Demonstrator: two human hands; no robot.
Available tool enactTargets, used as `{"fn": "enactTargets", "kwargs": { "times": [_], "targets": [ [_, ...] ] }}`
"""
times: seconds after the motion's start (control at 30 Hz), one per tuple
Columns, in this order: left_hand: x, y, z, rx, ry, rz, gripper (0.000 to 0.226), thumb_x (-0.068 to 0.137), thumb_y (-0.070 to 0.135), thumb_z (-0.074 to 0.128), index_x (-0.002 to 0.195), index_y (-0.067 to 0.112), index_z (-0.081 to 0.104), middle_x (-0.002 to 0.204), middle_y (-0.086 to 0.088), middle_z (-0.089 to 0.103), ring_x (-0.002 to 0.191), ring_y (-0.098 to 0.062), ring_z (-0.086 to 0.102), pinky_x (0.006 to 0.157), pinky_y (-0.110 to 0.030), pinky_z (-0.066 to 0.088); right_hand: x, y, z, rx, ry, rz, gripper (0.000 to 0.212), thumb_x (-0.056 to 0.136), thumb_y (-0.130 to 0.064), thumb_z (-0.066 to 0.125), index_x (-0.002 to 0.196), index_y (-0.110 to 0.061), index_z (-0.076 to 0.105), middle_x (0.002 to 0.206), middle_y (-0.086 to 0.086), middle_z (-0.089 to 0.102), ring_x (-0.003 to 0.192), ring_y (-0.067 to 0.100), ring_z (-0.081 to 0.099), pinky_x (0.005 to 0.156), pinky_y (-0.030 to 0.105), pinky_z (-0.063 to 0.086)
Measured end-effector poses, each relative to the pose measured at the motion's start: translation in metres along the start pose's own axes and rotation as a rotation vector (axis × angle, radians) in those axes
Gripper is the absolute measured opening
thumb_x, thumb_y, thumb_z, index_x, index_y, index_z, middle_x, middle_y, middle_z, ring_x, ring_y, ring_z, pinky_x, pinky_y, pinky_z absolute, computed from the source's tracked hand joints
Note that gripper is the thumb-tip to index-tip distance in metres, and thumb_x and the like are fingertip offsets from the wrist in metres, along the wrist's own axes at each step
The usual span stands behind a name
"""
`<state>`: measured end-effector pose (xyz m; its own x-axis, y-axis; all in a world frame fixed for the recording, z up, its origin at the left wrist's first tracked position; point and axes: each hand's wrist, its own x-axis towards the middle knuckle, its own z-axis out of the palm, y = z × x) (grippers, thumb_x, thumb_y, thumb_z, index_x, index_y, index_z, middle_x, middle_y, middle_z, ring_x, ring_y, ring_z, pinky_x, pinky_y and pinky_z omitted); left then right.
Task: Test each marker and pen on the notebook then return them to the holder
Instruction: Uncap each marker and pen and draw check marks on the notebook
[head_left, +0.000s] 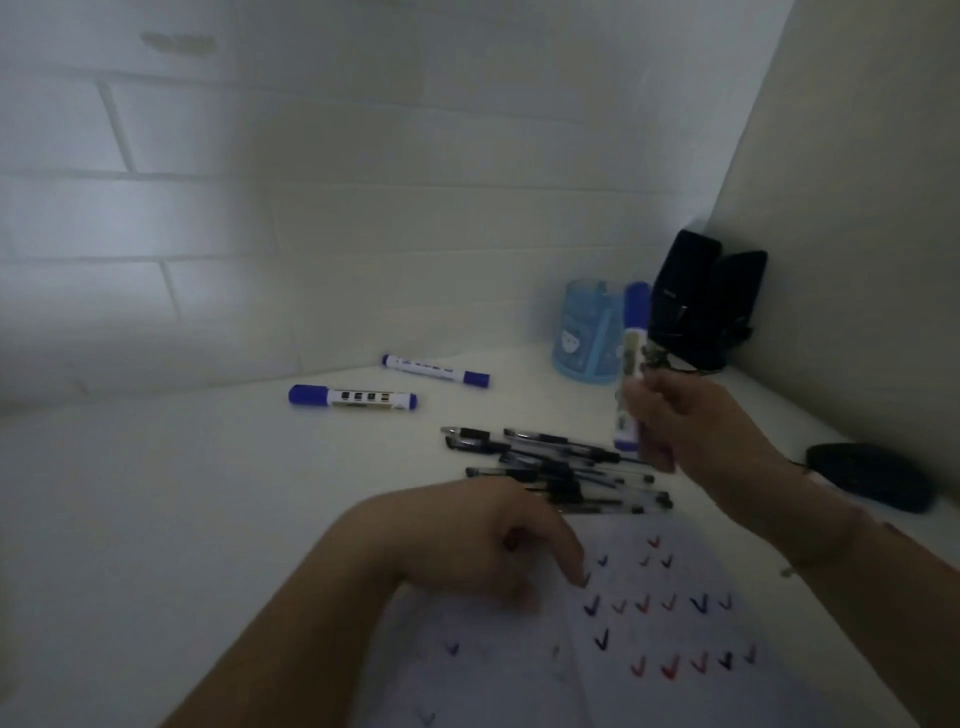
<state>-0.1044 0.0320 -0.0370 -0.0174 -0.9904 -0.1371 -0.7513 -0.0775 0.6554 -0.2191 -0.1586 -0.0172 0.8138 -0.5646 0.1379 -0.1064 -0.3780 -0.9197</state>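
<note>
- Fingers (655, 415) of the right hand (691, 415) are curled tight around a blue-capped whiteboard marker (631, 358), held upright in the air at about 2 o'clock from the notebook; its cap points up and overlaps the pen holder behind it.
- Left hand (483, 540) lies palm down on the notebook (649, 623), fingers loosely bent and gripping nothing — one fingertip touches the page beside a tick mark.
- Blue translucent pen holder (584, 332) stands at 1 o'clock near the wall corner, partly hidden by the raised marker.
- Heap of black pens (550, 467) lies crossed on the white table (182, 519) at 12 o'clock, touching the notebook's far edge, between the two hands.
- Two more blue-capped markers lie flat at 11 o'clock — the near marker (353, 397) and the far marker (435, 370), well apart from the holder.
- Black boxy object (701, 306) sits in the corner at 2 o'clock; a dark flat object (872, 475) lies at 3 o'clock.
- Notebook page carries rows of red, blue and black ticks; marker labels are too blurred to read.
</note>
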Motion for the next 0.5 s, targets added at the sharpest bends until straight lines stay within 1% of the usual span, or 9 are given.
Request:
{"fn": "enactTargets", "kwargs": {
  "times": [0.03,0.1,0.13,0.2,0.27,0.3,0.37,0.43,0.5],
  "targets": [
    [-0.004,0.001,-0.004,-0.041,-0.035,-0.014,0.036,0.079,0.013,0.073,0.11,0.031,0.067,0.128,0.016,0.057,0.119,-0.003,0.051,0.103,-0.029,0.041,-0.021,0.003,-0.009,0.091,-0.058,0.053,0.024,0.081,-0.034,0.062,0.082,-0.01,0.064,0.052,0.001,0.053,0.049,0.017,0.041,0.047,0.028,0.036],
    [-0.01,0.004,-0.007,-0.08,-0.084,-0.033,0.036,0.08,0.014,0.074,0.111,0.03,0.067,0.13,0.019,0.056,0.121,0.004,0.049,0.105,-0.025,0.038,-0.053,0.01,-0.02,0.243,-0.171,0.118,0.02,0.076,-0.03,0.072,0.075,-0.012,0.064,0.056,0.01,0.052,0.048,0.021,0.04,0.045,0.029,0.036],
    [-0.01,0.007,-0.007,-0.079,-0.074,-0.047,0.034,0.081,0.018,0.074,0.111,0.031,0.066,0.128,0.02,0.057,0.119,0.006,0.049,0.105,-0.024,0.039,-0.065,0.013,-0.022,0.293,-0.212,0.125,0.019,0.075,-0.027,0.075,0.073,-0.013,0.063,0.057,0.012,0.051,0.047,0.021,0.04,0.044,0.028,0.036],
    [-0.005,0.014,0.0,-0.073,0.067,-0.105,0.034,0.081,0.034,0.073,0.113,0.036,0.063,0.117,0.022,0.061,0.109,0.007,0.055,0.1,-0.026,0.045,-0.078,0.016,-0.022,0.266,-0.238,0.095,0.022,0.074,-0.021,0.076,0.079,-0.007,0.059,0.058,0.014,0.055,0.046,0.022,0.044,0.043,0.026,0.036],
    [0.003,0.022,0.01,-0.016,0.308,-0.181,0.045,0.076,0.053,0.069,0.117,0.04,0.056,0.106,0.021,0.062,0.097,0.006,0.058,0.092,-0.026,0.051,-0.083,0.013,-0.02,0.156,-0.243,0.044,0.02,0.076,-0.016,0.071,0.088,-0.006,0.06,0.066,0.012,0.065,0.051,0.021,0.051,0.043,0.025,0.038],
    [0.007,0.027,0.016,0.066,0.387,-0.188,0.051,0.073,0.061,0.066,0.118,0.042,0.053,0.103,0.021,0.06,0.093,0.005,0.058,0.087,-0.025,0.052,-0.085,0.011,-0.019,0.124,-0.262,0.026,0.019,0.076,-0.015,0.07,0.091,-0.008,0.061,0.072,0.011,0.069,0.055,0.019,0.054,0.044,0.024,0.04],
    [0.012,0.031,0.029,0.257,0.448,-0.144,0.055,0.069,0.072,0.058,0.116,0.045,0.05,0.101,0.022,0.058,0.088,0.004,0.057,0.079,-0.025,0.051,-0.09,0.01,-0.02,0.097,-0.312,-0.006,0.02,0.078,-0.012,0.069,0.097,-0.012,0.063,0.079,0.009,0.071,0.058,0.016,0.057,0.046,0.022,0.042],
    [0.016,0.031,0.036,0.411,0.475,-0.039,0.051,0.073,0.074,0.048,0.113,0.043,0.053,0.098,0.02,0.06,0.084,0.002,0.055,0.073,-0.025,0.05,-0.094,0.013,-0.021,0.06,-0.335,-0.045,0.021,0.08,-0.008,0.068,0.1,-0.014,0.064,0.073,0.0,0.07,0.056,0.008,0.059,0.048,0.018,0.044],
    [0.017,0.025,0.036,0.433,0.477,0.022,0.049,0.076,0.071,0.039,0.106,0.039,0.06,0.091,0.018,0.062,0.08,0.0,0.053,0.067,-0.023,0.049,-0.095,0.017,-0.02,-0.018,-0.316,-0.126,0.022,0.082,-0.008,0.069,0.103,-0.016,0.065,0.076,-0.008,0.069,0.061,0.004,0.062,0.054,0.014,0.047]
  ]
}}
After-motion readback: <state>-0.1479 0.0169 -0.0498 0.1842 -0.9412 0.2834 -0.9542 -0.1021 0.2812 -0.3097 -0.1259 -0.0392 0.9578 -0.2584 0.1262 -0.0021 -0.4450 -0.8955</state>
